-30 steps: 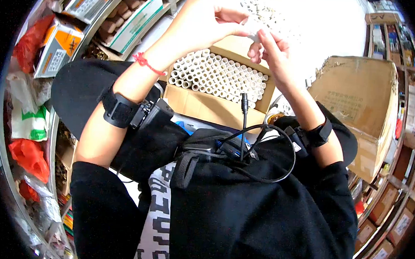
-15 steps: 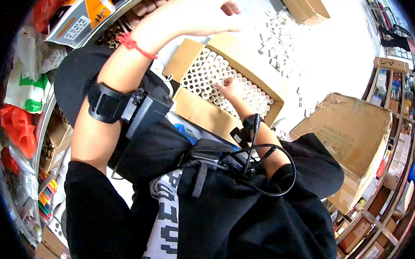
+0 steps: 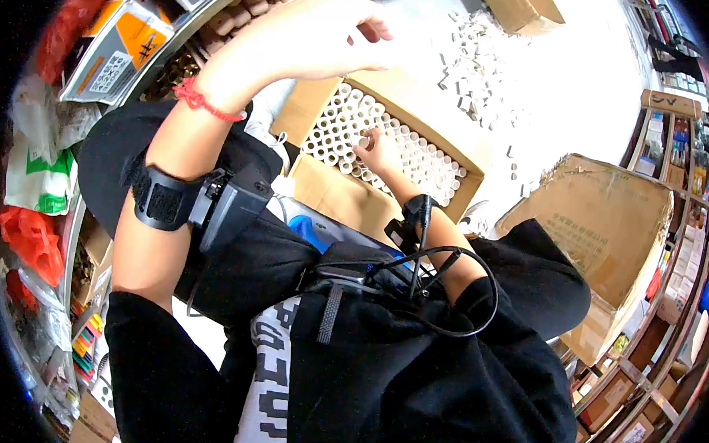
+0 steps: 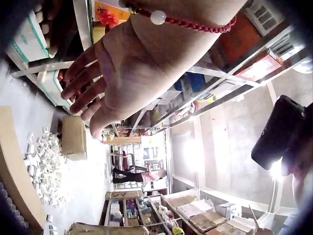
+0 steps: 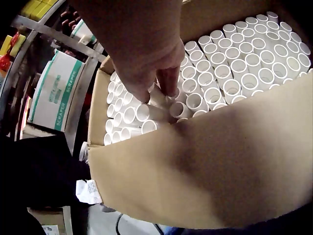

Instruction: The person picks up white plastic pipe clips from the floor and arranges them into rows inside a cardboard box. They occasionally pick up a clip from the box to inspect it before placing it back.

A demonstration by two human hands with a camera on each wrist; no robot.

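An opened cardboard box (image 3: 332,196) holds rows of upright white tubes (image 5: 231,87). Inside it, toward the left part, the right hand (image 3: 384,154) pinches one white tube (image 3: 363,142) between thumb and fingers, among the other tubes. The right wrist view shows this hand (image 5: 146,54) reaching down from above, its fingertips at the tube tops. Beyond the box's far left corner the left hand (image 3: 332,40) is raised, with a red bracelet at the wrist. Its palm (image 4: 122,78) and loosely bent fingers show in the left wrist view, holding nothing.
Many small white pieces (image 3: 479,68) lie scattered on the white surface beyond the box. Another cardboard box (image 3: 522,10) stands at the back, and a large worn carton (image 3: 599,218) at the right. Shelves with boxes and bags line both sides.
The hands were together above the box's far side, fingers at a small object. They have parted: the right hand came down among the tubes, and the left stayed raised, now with nothing visible in it.
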